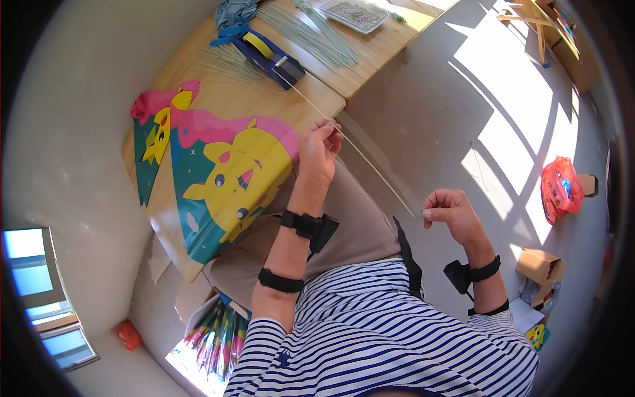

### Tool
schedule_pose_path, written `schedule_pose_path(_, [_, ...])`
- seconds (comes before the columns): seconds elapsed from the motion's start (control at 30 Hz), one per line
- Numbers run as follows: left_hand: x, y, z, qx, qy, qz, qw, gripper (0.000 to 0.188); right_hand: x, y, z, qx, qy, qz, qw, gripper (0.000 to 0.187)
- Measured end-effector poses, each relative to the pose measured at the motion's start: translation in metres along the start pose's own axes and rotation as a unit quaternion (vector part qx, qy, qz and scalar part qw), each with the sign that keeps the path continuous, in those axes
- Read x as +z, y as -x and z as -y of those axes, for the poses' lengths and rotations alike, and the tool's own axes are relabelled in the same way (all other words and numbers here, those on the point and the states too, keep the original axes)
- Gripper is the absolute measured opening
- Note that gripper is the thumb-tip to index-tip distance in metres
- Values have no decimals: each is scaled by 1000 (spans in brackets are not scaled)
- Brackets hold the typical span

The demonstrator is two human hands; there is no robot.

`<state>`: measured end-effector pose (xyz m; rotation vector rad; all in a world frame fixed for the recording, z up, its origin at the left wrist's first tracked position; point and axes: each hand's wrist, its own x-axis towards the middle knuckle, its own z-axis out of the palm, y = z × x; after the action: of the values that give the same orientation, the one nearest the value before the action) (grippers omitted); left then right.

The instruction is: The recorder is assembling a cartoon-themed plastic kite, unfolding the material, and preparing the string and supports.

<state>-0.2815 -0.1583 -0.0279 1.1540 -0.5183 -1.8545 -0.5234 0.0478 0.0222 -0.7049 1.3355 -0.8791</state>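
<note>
The stick (374,167) is long, thin, straight and pale. It slants down through the air, past the edge of the bench (251,99). Its high end points to the blue tape holder (270,56), but it is hard to tell if the two touch. Its low end stops over the floor (410,112).

The left hand (320,148) has its thumb and fingers pinched on the stick, a bit above the middle. That arm comes up from below, and two black bands go around it. The right hand (452,215) is just beside the low end of the stick. Its fingers curl in, and the thumb meets the finger tips.

The bench is light wood. A big kite (231,172) lies on it, pink, green and yellow, with a smiling yellow face. A small folded kite (159,135) lies next to it. Up at the top are a lot of loose sticks (311,30), a clear tub (356,14) and a blue cloth (233,14).

The floor is grey, with bright patches of sun. A red bag (561,188) sits on the right, with a brown box (539,264) below it. A window (43,294) is low on the left.
</note>
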Motion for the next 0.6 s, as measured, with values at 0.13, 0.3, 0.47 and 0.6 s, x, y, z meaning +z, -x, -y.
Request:
schedule_pose_path(0.13, [3, -11, -8, 31, 15, -1, 999, 9, -2, 3, 5, -6, 0, 4, 1000, 3])
schedule_pose_path(0.3, [-14, -69, -54, 122, -2, -13, 992, 13, -2, 10, 16, -19, -12, 5, 1000, 4])
schedule_pose_path(0.47, [-34, -110, -90, 120, 31, 8, 992, 16, 0, 17, 28, -45, 5, 4, 999, 4])
schedule_pose_path(0.6, [-37, -116, -92, 120, 50, 21, 991, 18, -10, 30, 23, -47, 12, -2, 999, 5])
